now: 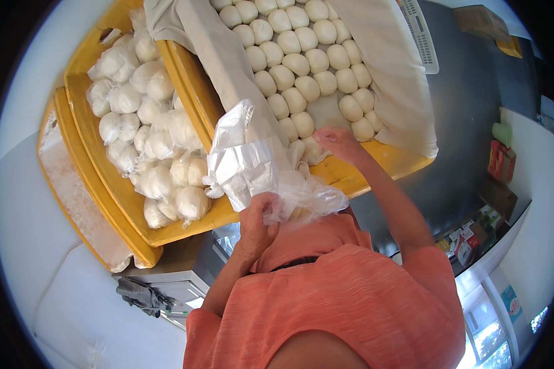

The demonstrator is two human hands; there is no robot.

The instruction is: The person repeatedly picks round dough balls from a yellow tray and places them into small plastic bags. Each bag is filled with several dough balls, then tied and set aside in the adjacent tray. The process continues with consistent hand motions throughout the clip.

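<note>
My left hand (260, 223) pinches the edge of a thin clear plastic bag (316, 200), which spreads to the right in front of my waist. Just above that hand lies a stack of silvery-white plastic bags (242, 168) at the crate's edge. My right hand (340, 144) hovers by the near end of the rows of pale round buns (307, 87), its fingers curled and slightly blurred. Whether anything is inside those fingers I cannot tell. The buns sit close together on beige cloth (325, 110) in a yellow crate (378, 161).
To the left, another yellow crate (113, 189) holds several bagged buns (157, 180). Cloth (397, 92) drapes over the right crate's side. Beyond it stand a white plastic basket (422, 41) and a dark tabletop (466, 101). A metal cabinet (184, 288) stands below left.
</note>
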